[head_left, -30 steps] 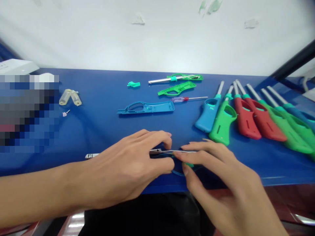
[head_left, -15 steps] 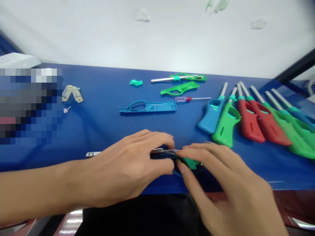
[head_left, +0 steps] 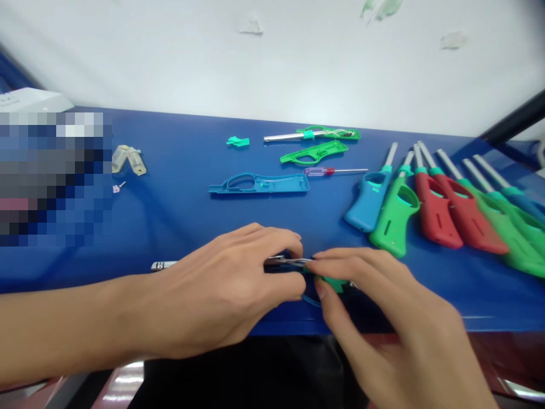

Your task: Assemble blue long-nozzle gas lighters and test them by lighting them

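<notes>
Open lighter [head_left: 275,261], right under my fingers, low on the counter [head_left: 179,221], partly hidden. Long axis runs left-right, metal tube [head_left: 164,265] poking out past my left hand [head_left: 217,284]. Left fingers curled in over it, thumb and index a bit apart with it between; they've got hold. Right hand [head_left: 400,312] at its other end, thumb and index slightly parted, tips at the white wires [head_left: 298,262] and green piece [head_left: 335,283]; can't tell if they pinch. Both hands on it, neither nearer. Beyond, apart: blue shell half [head_left: 281,184], lying roughly parallel, then screwdriver [head_left: 315,171], green shell half [head_left: 314,153]. Row of lighters [head_left: 395,218] off right. Nothing between fingers and lighter; my own hands block the view.
</notes>
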Demonstrator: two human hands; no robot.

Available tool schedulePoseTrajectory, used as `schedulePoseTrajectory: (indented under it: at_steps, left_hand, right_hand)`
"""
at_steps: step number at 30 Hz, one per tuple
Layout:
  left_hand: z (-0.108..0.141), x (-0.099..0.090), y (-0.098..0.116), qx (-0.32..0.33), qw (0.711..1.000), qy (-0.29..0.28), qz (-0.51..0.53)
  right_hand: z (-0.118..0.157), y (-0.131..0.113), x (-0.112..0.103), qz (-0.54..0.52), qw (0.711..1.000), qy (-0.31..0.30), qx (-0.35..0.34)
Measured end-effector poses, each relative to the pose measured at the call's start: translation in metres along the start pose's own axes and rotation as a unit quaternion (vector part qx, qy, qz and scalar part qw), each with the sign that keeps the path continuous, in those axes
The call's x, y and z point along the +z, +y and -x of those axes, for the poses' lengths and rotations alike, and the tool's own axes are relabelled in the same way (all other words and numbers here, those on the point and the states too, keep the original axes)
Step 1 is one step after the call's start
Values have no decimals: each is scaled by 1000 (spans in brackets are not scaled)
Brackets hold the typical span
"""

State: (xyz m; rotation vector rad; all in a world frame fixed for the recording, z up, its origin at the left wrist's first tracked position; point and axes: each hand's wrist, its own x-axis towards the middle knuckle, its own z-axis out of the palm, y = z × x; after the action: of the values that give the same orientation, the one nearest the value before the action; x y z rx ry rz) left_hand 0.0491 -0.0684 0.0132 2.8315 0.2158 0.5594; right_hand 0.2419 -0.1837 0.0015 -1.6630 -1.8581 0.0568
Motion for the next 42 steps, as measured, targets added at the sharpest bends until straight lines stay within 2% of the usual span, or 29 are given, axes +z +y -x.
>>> schedulePoseTrajectory:
  at_steps: [17, 37, 42]
  left_hand:
    - [-2, -3, 0, -14, 999, -41, 8]
    - [-4, -3, -1, 5, 999, -39, -17]
    - [-2, -2, -4, 5, 1000, -22, -19]
  right_hand:
    - [1, 1, 1, -30, 999, -16, -7]
    - [1, 2, -2, -45, 998, -37, 0]
    - [1, 4, -3, -49, 998, -35, 16]
